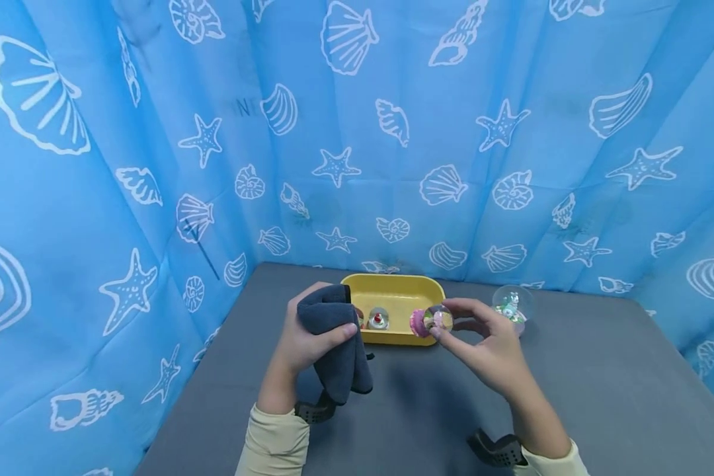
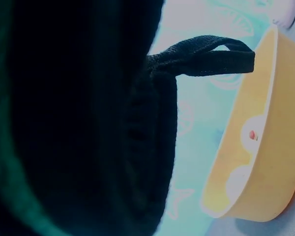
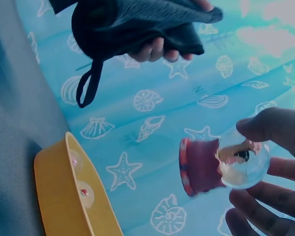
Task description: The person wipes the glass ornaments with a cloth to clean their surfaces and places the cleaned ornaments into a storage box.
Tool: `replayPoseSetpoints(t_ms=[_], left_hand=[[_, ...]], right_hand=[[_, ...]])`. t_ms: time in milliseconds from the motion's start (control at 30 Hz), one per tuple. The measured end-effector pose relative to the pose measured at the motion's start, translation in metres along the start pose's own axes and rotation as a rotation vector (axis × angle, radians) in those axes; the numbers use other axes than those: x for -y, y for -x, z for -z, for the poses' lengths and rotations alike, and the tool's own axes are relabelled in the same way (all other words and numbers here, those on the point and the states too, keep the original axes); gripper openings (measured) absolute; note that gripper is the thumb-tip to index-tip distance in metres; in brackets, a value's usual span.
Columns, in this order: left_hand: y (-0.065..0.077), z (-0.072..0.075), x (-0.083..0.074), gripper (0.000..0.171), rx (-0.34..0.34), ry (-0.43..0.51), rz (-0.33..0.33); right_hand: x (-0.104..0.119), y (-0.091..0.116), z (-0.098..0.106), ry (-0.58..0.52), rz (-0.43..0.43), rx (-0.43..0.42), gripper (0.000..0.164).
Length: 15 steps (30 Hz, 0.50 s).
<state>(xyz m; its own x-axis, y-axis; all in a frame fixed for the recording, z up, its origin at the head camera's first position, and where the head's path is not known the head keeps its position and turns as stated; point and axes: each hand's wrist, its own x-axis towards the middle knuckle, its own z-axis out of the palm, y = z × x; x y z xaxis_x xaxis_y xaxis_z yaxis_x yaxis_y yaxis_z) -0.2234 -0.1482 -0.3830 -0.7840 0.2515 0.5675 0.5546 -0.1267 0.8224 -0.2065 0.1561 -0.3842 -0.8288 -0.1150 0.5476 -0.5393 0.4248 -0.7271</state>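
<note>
My left hand (image 1: 309, 337) grips a folded dark blue-grey cloth (image 1: 339, 350), its thumb lying over the front. A small loop (image 2: 236, 61) sticks out from the cloth's edge in the left wrist view. In my right hand (image 1: 494, 344) a small snow globe (image 3: 243, 164) is pinched by its clear ball, tipped on its side with the pink base (image 3: 201, 167) pointing left. It hangs over the right end of a yellow tray (image 1: 413, 285). Inside that tray sits another small snow globe (image 1: 378, 318) with a red figure; a further one (image 1: 359, 317) is partly hidden behind the cloth.
A larger snow globe (image 1: 513, 305) with a pale green and white figure stands on the grey table (image 1: 595, 370), right of the tray and behind my right hand. A blue curtain (image 1: 357, 132) printed with white shells and starfish encloses the back and left sides.
</note>
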Motion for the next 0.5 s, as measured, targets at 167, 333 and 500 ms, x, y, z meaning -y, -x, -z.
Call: replayPoseSetpoints(t_ms=[167, 333, 500], left_hand=[[0.0, -0.003, 0.003, 0.041, -0.015, -0.005, -0.013], [-0.002, -0.001, 0.004, 0.041, -0.063, -0.029, -0.096], [-0.003, -0.001, 0.001, 0.043, -0.08, -0.07, -0.092]], right_hand=[[-0.012, -0.013, -0.016, 0.061, -0.03, -0.021, 0.039], [-0.035, -0.037, -0.046, 0.115, -0.092, 0.003, 0.034], [-0.06, -0.045, -0.07, 0.151, -0.175, 0.053, 0.031]])
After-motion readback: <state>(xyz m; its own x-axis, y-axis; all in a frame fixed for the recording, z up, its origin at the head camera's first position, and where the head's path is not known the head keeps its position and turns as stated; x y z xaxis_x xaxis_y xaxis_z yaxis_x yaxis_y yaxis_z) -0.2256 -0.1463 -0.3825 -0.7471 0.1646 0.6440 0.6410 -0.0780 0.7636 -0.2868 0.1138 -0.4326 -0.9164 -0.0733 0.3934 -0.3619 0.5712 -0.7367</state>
